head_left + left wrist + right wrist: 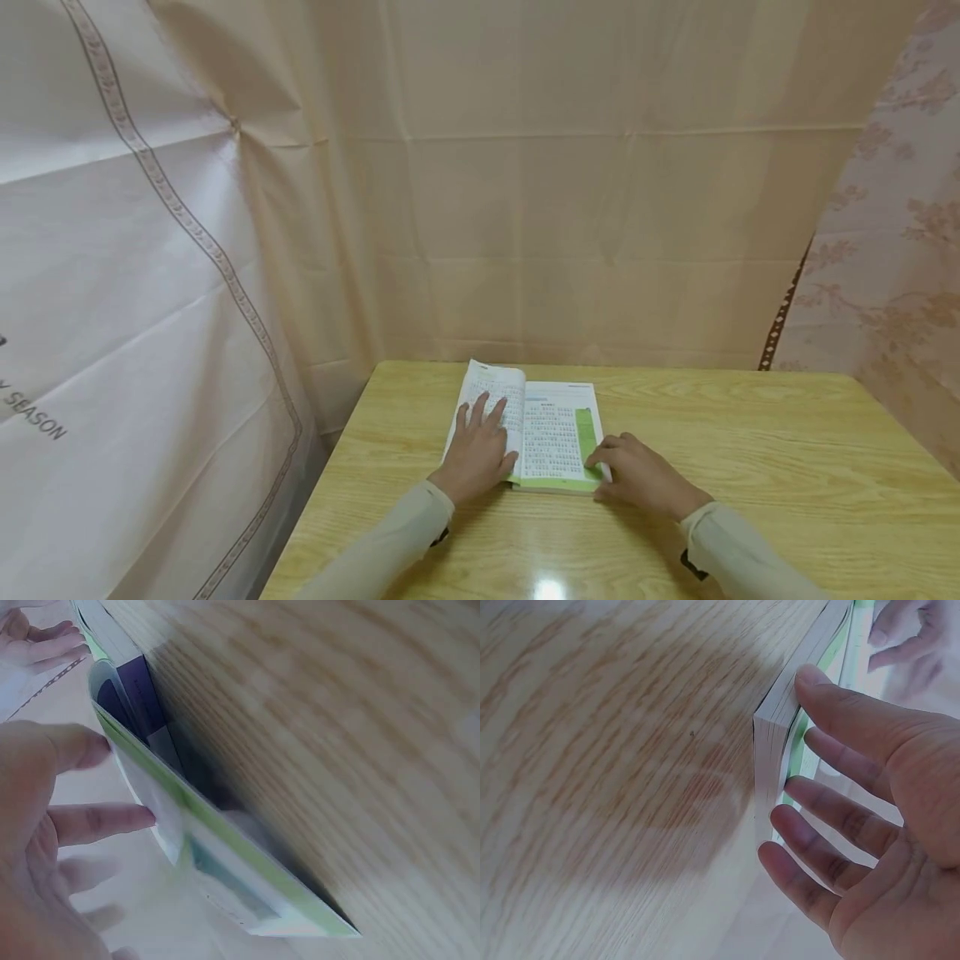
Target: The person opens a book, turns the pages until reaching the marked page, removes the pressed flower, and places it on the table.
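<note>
An open book (pixel 556 434) with printed pages and a green margin lies on a light wooden table (pixel 757 467). My left hand (pixel 477 451) rests flat on the left page with its fingers spread. My right hand (pixel 638 477) touches the near right corner of the right page. In the right wrist view the thumb of my right hand (pixel 870 802) lies against the edge of the page block (pixel 774 742), and the fingers spread over the page. The left wrist view shows my left hand (pixel 45 847) on the page beside the book's green edge (pixel 232 840).
Beige cloth hangs behind the table (pixel 570 208). A white printed sheet (pixel 112 317) hangs to the left and a flowered curtain (pixel 900 275) to the right. Bare wood (pixel 787 442) stretches to the right of the book.
</note>
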A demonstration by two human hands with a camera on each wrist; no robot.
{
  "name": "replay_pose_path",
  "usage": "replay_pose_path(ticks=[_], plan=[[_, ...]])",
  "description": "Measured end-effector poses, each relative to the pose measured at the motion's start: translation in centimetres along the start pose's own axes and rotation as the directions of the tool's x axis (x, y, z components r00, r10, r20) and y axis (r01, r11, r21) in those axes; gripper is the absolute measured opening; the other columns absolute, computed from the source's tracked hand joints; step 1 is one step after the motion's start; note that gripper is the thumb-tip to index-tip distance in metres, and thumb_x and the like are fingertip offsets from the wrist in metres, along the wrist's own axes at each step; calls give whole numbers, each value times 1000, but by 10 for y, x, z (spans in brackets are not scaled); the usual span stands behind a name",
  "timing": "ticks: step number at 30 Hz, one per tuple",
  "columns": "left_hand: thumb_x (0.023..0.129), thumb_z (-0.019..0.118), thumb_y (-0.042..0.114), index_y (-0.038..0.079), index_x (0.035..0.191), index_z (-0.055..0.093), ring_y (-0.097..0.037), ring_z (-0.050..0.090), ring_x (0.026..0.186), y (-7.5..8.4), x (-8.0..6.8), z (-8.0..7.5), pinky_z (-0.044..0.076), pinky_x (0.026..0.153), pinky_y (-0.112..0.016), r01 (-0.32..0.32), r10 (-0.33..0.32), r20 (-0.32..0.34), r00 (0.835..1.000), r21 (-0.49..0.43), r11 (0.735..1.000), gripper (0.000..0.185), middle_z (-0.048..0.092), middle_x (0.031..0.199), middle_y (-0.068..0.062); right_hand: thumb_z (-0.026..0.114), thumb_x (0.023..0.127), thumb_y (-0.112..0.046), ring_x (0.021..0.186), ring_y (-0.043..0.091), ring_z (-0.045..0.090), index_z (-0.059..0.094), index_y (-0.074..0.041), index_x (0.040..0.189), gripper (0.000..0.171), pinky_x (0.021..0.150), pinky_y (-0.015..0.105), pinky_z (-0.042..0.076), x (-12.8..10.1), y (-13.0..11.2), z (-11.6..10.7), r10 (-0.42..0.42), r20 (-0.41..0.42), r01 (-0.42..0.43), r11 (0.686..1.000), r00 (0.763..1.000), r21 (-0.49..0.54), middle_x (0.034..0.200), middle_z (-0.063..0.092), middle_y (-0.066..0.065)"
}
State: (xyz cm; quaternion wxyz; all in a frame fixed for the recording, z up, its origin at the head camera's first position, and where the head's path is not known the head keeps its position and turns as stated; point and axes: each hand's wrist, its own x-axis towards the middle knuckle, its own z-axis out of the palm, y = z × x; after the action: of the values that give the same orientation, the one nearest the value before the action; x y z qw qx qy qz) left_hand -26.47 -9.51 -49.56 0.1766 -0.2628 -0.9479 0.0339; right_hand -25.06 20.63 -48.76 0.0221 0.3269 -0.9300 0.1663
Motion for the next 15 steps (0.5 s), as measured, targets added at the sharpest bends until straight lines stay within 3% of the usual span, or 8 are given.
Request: replay_pose_path(ticks=[2, 4, 6, 8, 12, 15], plan=[[100, 61, 50, 12, 91, 74, -33, 53, 132, 0, -2, 0, 39, 108, -58, -17, 17, 23, 1000, -2, 1000, 41, 64, 137, -11, 91, 77, -29, 97, 20, 57, 78, -10, 110, 41, 82, 42, 53, 0, 1, 0, 2, 2, -2, 1000, 1000, 2, 113, 70, 4], [103, 57, 50, 9, 110, 72, -29, 64, 116, 0, -4, 0, 48, 99, -52, -32, 34, 43, 999, -34, 999, 44, 70, 123, -9, 91, 77, -29, 96, 19, 57, 78, -10, 110, 40, 81, 41, 53, 0, 2, 1, 4, 6, -4, 1000, 1000, 6, 113, 70, 3], [105, 56, 46, 11, 128, 66, -26, 68, 101, 0, -4, 0, 54, 87, -46, -59, 61, 42, 997, -56, 997, 43, 71, 114, -8, 91, 77, -29, 95, 18, 56, 78, -10, 110, 40, 80, 40, 52, 1, 2, 1, 7, 9, -7, 1000, 1000, 7, 113, 70, 3], [105, 56, 40, 14, 134, 63, -27, 67, 94, -1, -4, 2, 56, 77, -43, -85, 88, 28, 996, -75, 994, 39, 70, 109, -9, 91, 77, -29, 95, 18, 56, 78, -10, 110, 40, 80, 40, 52, 1, 2, 0, 14, 12, -14, 1000, 1000, 10, 113, 70, 3], [105, 55, 34, 19, 130, 70, -29, 67, 96, 0, -3, 1, 57, 77, -45, -103, 105, 34, 994, -71, 992, 33, 68, 124, -12, 91, 77, -28, 96, 19, 56, 78, -9, 110, 40, 81, 41, 52, 1, 0, -1, 17, 13, -17, 1000, 1000, 10, 112, 70, 4], [106, 55, 38, 17, 131, 71, -31, 64, 112, 1, -2, -1, 57, 85, -47, -95, 101, 72, 992, -77, 992, 36, 60, 142, -12, 91, 77, -29, 95, 19, 57, 78, -9, 109, 39, 81, 41, 52, 1, 0, -1, 5, 13, -6, 1000, 1000, 9, 112, 71, 4]])
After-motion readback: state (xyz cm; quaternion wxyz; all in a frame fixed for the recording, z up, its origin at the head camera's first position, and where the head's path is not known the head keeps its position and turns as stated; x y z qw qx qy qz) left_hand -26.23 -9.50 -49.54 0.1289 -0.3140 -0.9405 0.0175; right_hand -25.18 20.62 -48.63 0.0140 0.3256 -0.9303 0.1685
